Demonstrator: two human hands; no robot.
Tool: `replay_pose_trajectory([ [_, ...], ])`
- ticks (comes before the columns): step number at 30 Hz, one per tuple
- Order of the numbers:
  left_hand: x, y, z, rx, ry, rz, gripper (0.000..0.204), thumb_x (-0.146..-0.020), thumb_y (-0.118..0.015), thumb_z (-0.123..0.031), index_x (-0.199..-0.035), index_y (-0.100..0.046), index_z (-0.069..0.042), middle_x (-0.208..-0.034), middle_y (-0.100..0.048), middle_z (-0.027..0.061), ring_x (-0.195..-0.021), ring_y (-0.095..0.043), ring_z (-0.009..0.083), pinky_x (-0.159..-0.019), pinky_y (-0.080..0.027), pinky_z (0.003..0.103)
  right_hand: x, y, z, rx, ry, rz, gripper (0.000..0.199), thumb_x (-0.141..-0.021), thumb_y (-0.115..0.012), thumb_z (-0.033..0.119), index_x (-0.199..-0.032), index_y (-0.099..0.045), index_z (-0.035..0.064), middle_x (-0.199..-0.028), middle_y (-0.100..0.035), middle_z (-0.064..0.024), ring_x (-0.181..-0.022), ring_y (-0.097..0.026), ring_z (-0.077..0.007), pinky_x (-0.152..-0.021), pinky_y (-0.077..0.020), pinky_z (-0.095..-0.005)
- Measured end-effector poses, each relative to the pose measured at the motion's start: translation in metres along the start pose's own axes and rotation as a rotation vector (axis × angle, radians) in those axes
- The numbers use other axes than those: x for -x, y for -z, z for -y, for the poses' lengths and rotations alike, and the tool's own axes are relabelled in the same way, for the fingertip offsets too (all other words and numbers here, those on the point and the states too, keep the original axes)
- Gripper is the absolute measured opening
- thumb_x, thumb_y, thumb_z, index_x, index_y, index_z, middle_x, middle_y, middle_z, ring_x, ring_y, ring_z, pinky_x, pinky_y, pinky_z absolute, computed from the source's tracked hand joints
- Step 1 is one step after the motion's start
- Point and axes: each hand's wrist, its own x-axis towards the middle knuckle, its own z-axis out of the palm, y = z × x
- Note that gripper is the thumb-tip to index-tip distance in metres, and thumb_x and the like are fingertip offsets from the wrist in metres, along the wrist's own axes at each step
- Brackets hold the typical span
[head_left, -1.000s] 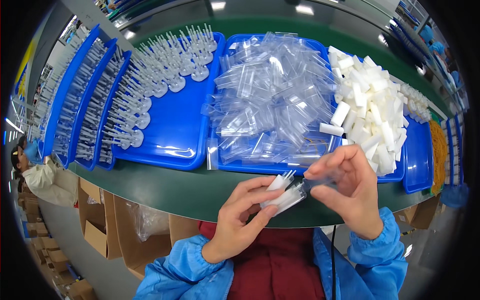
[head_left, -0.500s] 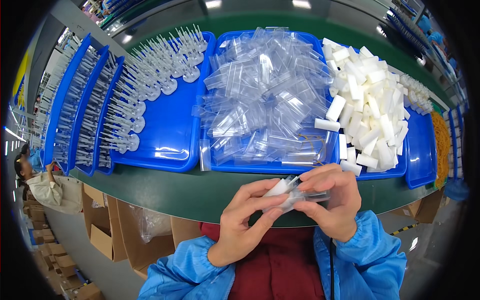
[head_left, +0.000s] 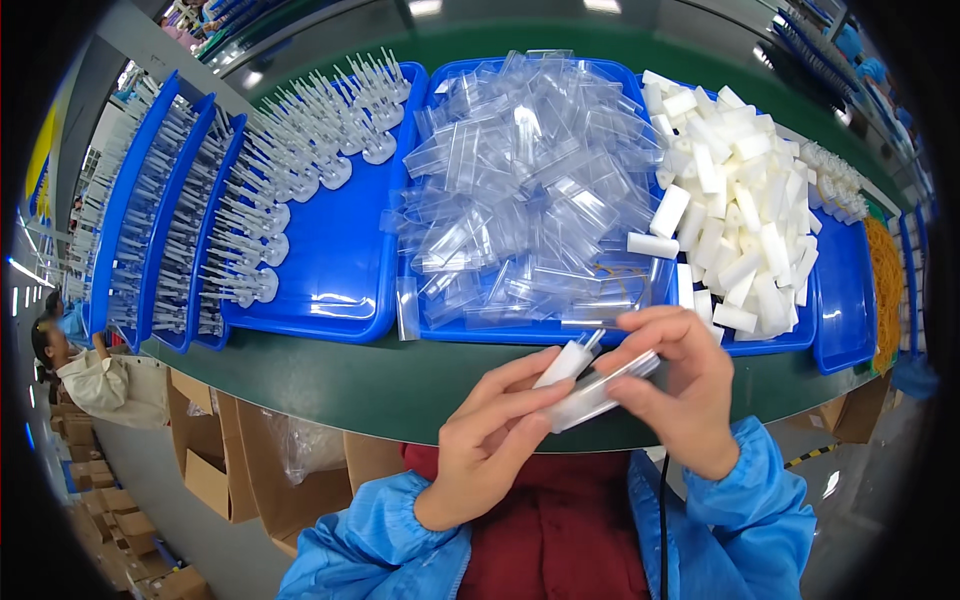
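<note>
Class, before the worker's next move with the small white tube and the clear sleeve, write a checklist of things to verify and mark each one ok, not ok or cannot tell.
1. Left hand grips the white tube: ok.
2. Right hand pinches the clear sleeve: ok.
3. Tube fully inside sleeve: cannot tell.
4. Clear sleeves stocked in the middle blue tray: ok.
5. White tubes piled in the right tray: ok.
6. Loose sleeve lies off the trays: not ok.

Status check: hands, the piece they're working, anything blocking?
Left hand and right hand both pinching a white tube and clear sleeve over the green table edge. Blue tray of clear sleeves just beyond. Nothing blocking.
</note>
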Motion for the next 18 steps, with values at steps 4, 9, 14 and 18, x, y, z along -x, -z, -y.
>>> replay_pose_trajectory([
  [4, 0.011, -0.001, 0.008, 0.311, -0.041, -0.068, 0.029, -0.088, -0.065, 0.014, -0.115, -0.061, 0.006, -0.134, -0.049, 0.0190, -0.131, -0.054, 0.0381, -0.102, -0.055, 0.043, 0.000, 0.004, 0.003, -0.007, 0.017, 0.000, 0.049, -0.080, -0.083, 0.004, -0.118, -0.052, 0.0017, -0.095, -0.075, -0.0080, -0.118, -0.060, -0.0196, -0.099, -0.0455, -0.0331],
  [9, 0.016, -0.002, 0.014, 0.251, -0.117, -0.037, 0.028, -0.084, -0.068, 0.016, -0.108, -0.058, 0.004, -0.128, -0.049, 0.0170, -0.134, -0.050, 0.0403, -0.108, -0.051, 0.046, 0.021, -0.006, -0.009, -0.068, 0.017, 0.110, 0.048, -0.077, -0.088, 0.010, -0.112, -0.056, 0.0018, -0.130, -0.055, -0.0178, -0.117, -0.063, -0.0202, -0.105, -0.0443, -0.0356],
  [14, 0.008, -0.002, -0.001, 0.248, -0.019, -0.019, 0.035, -0.088, -0.070, 0.007, -0.120, -0.058, 0.002, -0.138, -0.046, 0.0191, -0.133, -0.052, 0.0359, -0.109, -0.049, 0.043, 0.014, 0.005, -0.006, -0.028, 0.025, 0.211, 0.048, -0.076, -0.089, 0.013, -0.113, -0.060, 0.0039, -0.133, -0.053, -0.0153, -0.120, -0.061, -0.0208, -0.106, -0.0435, -0.0391],
  [18, 0.010, 0.014, 0.005, 0.065, -0.044, 0.184, 0.041, -0.091, -0.069, 0.000, -0.130, -0.056, 0.001, -0.148, -0.040, 0.0201, -0.133, -0.052, 0.0326, -0.107, -0.050, 0.040, 0.004, 0.009, 0.002, 0.321, 0.291, 0.316, 0.041, -0.074, -0.090, 0.017, -0.107, -0.067, 0.0085, -0.130, -0.057, -0.0126, -0.121, -0.057, -0.0247, -0.110, -0.0366, -0.0436],
])
